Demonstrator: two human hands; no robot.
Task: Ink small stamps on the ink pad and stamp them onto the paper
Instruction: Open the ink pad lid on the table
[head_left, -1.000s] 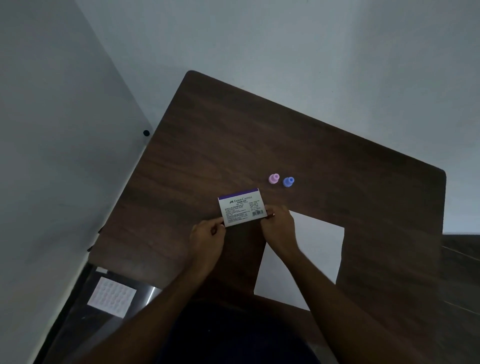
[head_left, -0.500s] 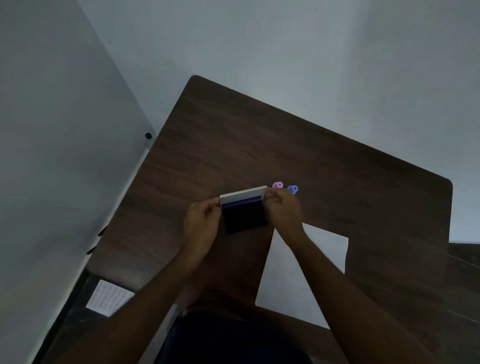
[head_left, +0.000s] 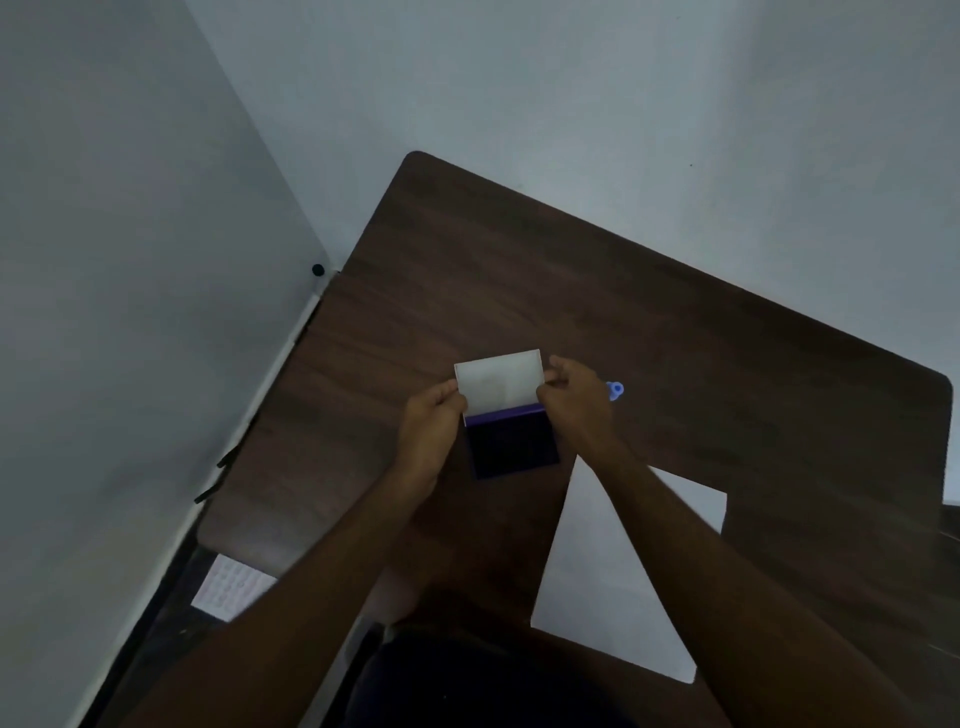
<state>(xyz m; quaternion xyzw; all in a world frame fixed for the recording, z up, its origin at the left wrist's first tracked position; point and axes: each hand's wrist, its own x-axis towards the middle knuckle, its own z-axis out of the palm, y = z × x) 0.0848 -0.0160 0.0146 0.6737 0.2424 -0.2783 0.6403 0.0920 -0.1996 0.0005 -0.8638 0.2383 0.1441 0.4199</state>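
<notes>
Both hands on the ink pad case. Left hand (head_left: 434, 431) pinches the left edge of the raised lid (head_left: 498, 382); right hand (head_left: 574, 402) pinches the lid's right edge. Lid stands up and tipped away from the person, pale inner face toward the camera. The dark ink pad (head_left: 511, 449) lies open between the two hands, just below the fingertips, flat on the worktop (head_left: 519, 270), its long side running hand to hand. Blue stamp (head_left: 614, 389) stands just beyond the right hand on its outer side, apart from it; the right hand is clearly the nearer one for the pickup. A second stamp cannot be seen here; it may be hidden behind the right hand. Paper (head_left: 613, 582) lies below the right hand, toward the person, partly covered by the right forearm. Judgement: the case is open or nearly so and no stamp is inked yet; next, the right hand lets go and reaches outward for the stamp. Nothing blocks that short path. A printed sheet (head_left: 228, 590) lies on the floor, off the worktop, below the left forearm.
</notes>
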